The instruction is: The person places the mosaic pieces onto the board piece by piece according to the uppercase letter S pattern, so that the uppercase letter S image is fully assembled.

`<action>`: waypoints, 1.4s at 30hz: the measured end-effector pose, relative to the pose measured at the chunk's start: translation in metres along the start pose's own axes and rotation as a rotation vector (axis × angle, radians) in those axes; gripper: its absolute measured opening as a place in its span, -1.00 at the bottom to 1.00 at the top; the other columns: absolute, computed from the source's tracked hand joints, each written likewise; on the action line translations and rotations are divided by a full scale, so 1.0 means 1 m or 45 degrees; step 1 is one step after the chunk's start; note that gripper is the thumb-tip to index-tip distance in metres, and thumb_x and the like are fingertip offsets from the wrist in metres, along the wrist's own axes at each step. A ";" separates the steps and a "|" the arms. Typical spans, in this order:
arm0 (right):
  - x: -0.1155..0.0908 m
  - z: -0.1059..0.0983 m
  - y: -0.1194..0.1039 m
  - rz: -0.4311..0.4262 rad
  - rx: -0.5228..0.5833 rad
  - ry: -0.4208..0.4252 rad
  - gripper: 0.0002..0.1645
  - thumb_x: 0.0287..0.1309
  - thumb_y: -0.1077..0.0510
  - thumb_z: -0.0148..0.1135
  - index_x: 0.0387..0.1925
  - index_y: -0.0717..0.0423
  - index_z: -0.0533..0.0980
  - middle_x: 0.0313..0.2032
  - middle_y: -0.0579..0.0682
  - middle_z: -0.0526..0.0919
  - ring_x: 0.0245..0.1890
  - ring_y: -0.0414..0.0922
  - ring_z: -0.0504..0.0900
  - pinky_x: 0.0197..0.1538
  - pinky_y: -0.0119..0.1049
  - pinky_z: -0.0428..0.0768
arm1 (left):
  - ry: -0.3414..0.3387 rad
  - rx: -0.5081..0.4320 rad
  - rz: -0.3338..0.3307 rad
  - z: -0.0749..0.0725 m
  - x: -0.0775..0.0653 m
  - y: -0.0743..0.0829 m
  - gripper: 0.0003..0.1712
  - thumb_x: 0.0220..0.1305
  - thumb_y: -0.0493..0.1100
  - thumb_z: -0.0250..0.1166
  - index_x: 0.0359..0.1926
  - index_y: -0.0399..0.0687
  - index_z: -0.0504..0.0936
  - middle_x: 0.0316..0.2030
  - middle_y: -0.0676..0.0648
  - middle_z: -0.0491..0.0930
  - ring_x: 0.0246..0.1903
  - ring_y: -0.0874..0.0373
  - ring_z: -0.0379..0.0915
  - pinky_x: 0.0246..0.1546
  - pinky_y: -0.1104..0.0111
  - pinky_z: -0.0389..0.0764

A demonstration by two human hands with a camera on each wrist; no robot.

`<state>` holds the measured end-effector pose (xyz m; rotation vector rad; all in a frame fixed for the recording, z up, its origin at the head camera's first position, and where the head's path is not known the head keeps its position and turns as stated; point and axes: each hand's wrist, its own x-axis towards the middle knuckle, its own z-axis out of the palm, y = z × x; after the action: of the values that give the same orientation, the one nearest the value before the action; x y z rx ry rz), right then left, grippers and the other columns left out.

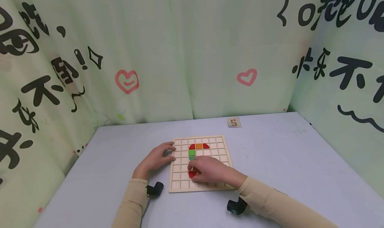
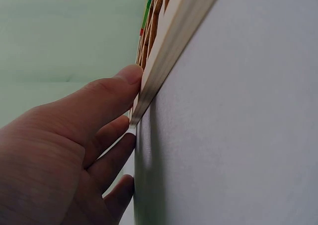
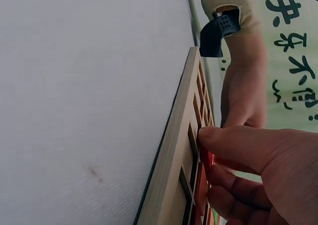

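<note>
A square wooden grid board (image 1: pixel 180 185) lies on the table. My left hand (image 1: pixel 158 157) rests at its left edge, thumb tip against the side and fingers loosely bent, as the left wrist view also shows. Over the lower middle of the grid, my right hand (image 1: pixel 210 169) pinches a red rounded piece (image 1: pixel 192 175) between thumb and fingers; the hand partly hides it. Farther up the grid sit a red piece (image 1: pixel 192 147), an orange square (image 1: pixel 199 146) and another red piece (image 1: pixel 206 146) in a row. Below the left one are a light green square (image 1: pixel 192 152) and a darker green piece (image 1: pixel 191 158).
A small card (image 1: pixel 234 122) with a grid and a figure like a 5 lies near the table's back edge. The white table (image 1: pixel 270 154) extends around the board. Curtains (image 1: pixel 186 54) with drawn hearts and lettering surround it. Each wrist carries a black camera (image 1: pixel 237 206).
</note>
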<state>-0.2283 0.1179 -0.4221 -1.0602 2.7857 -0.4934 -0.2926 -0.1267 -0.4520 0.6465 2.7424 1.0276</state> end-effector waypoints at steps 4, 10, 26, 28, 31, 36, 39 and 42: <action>0.000 -0.001 -0.001 0.024 -0.023 -0.002 -0.81 0.13 0.08 0.43 -0.20 -0.02 0.66 -0.37 -0.21 0.56 -0.38 -0.30 0.42 -0.32 -0.48 0.49 | 0.001 0.001 0.008 0.000 0.000 0.000 -0.59 0.31 -0.15 0.37 0.14 -0.18 0.61 0.41 -0.17 0.37 0.46 -0.15 0.20 0.47 -0.02 0.25; -0.001 -0.004 -0.003 0.048 -0.026 -0.007 -0.81 0.13 0.07 0.44 -0.22 0.00 0.67 -0.35 -0.19 0.57 -0.35 -0.29 0.44 -0.29 -0.47 0.53 | 0.007 0.001 0.021 0.000 0.000 -0.001 -0.60 0.31 -0.15 0.37 0.12 -0.19 0.62 0.40 -0.19 0.38 0.45 -0.17 0.21 0.47 -0.02 0.25; -0.001 -0.001 -0.001 0.020 -0.003 0.032 -0.90 0.15 0.14 0.41 -0.30 0.04 0.64 -0.40 -0.16 0.53 -0.39 -0.27 0.41 -0.31 -0.47 0.49 | 0.019 -0.004 0.016 0.002 0.001 -0.002 -0.60 0.29 -0.16 0.38 0.11 -0.18 0.62 0.40 -0.18 0.39 0.45 -0.15 0.22 0.47 -0.01 0.26; -0.001 0.000 -0.002 0.025 0.003 0.034 -0.90 0.15 0.13 0.41 -0.30 0.04 0.64 -0.40 -0.16 0.53 -0.39 -0.27 0.41 -0.32 -0.47 0.49 | 0.019 -0.002 0.016 0.002 0.001 -0.002 -0.60 0.29 -0.15 0.38 0.11 -0.18 0.62 0.40 -0.18 0.39 0.45 -0.15 0.22 0.47 -0.01 0.26; -0.001 0.000 -0.002 0.034 0.000 0.042 -0.91 0.16 0.14 0.41 -0.31 0.04 0.64 -0.41 -0.16 0.52 -0.39 -0.27 0.40 -0.32 -0.47 0.48 | 0.020 0.011 0.021 0.002 0.001 -0.001 -0.60 0.29 -0.15 0.39 0.11 -0.17 0.63 0.40 -0.18 0.39 0.44 -0.15 0.23 0.46 -0.02 0.27; -0.002 0.000 -0.002 0.032 0.007 0.063 -0.92 0.15 0.15 0.40 -0.33 0.05 0.63 -0.41 -0.16 0.53 -0.40 -0.27 0.41 -0.32 -0.46 0.49 | 0.017 0.013 0.008 0.001 0.001 -0.001 -0.59 0.29 -0.15 0.38 0.13 -0.16 0.62 0.40 -0.17 0.39 0.45 -0.14 0.22 0.46 -0.01 0.27; -0.002 0.001 -0.002 0.029 0.014 0.072 -0.92 0.15 0.16 0.40 -0.33 0.05 0.63 -0.41 -0.16 0.54 -0.41 -0.27 0.41 -0.32 -0.46 0.50 | 0.013 -0.001 0.003 0.001 0.001 -0.001 -0.59 0.30 -0.16 0.38 0.13 -0.17 0.62 0.41 -0.17 0.38 0.45 -0.14 0.21 0.47 0.00 0.26; -0.002 0.002 -0.001 0.029 0.020 0.077 -0.93 0.15 0.16 0.39 -0.32 0.04 0.64 -0.40 -0.16 0.54 -0.40 -0.28 0.41 -0.31 -0.47 0.50 | 0.010 -0.009 0.001 0.002 0.001 -0.002 -0.59 0.30 -0.16 0.38 0.14 -0.16 0.62 0.41 -0.17 0.38 0.45 -0.14 0.21 0.47 0.00 0.26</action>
<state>-0.2255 0.1179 -0.4238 -1.0260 2.8380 -0.5529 -0.2936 -0.1268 -0.4546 0.6435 2.7443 1.0420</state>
